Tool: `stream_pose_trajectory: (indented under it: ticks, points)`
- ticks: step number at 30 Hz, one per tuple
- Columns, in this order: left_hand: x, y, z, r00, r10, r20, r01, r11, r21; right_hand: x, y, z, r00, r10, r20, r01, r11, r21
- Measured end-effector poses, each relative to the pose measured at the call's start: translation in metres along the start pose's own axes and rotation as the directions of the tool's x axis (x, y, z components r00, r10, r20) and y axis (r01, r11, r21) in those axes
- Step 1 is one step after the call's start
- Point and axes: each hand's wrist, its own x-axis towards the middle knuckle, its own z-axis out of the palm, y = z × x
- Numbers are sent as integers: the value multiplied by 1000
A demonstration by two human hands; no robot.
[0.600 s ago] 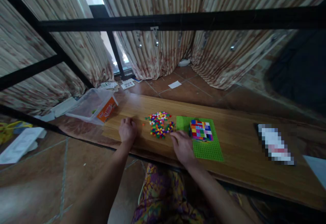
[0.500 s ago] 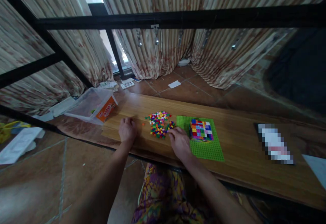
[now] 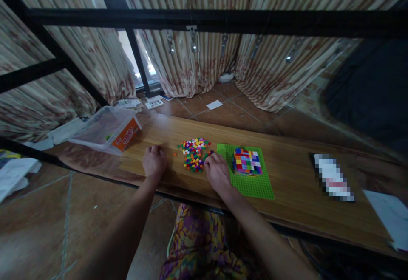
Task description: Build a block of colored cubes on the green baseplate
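A heap of small multicoloured toy bricks (image 3: 195, 154) lies loose on the wooden table. My right hand (image 3: 217, 170) is at the heap's right edge, with its fingers bent in and their tips touching or close to the bricks. Whatever those fingers may hold is hidden. To the left of the heap, my left hand (image 3: 154, 161) rests on the tabletop with curled fingers, and its inside cannot be seen. A green baseplate (image 3: 251, 188) lies right of my right hand. On it stands a block built of many coloured bricks (image 3: 247, 161).
A clear plastic bin (image 3: 95, 129) with an orange label stands at the table's left end. One orange brick (image 3: 175, 154) lies apart from the heap. Towards the right are a blurred-out flat object (image 3: 333, 178) and a white sheet (image 3: 387, 212). A black metal bar (image 3: 204, 20) crosses beyond the table.
The view has shifted slightly, moving the scene left in the picture. My right hand's fingers have curled in at the heap's edge. My left hand stays resting on the table.
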Motion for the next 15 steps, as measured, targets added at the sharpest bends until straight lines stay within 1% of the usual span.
stream_pose_trajectory:
  ticks: [4,8,12,15]
  points:
    - [0,1,-1,1000,-1,2,1,1000,8,-5,1,1,999,-19,-32,19,1000,-2]
    - [0,3,-3,1000,0,1,0,1000,6,-6,0,0,998,24,-61,-22,1000,21]
    - [-1,3,-5,1000,-2,-6,2,1000,-3,-4,-3,-5,998,33,-53,-31,999,42]
    - [-1,3,-6,1000,1,0,-1,1000,-4,-6,-7,-13,995,12,-97,-2,995,99]
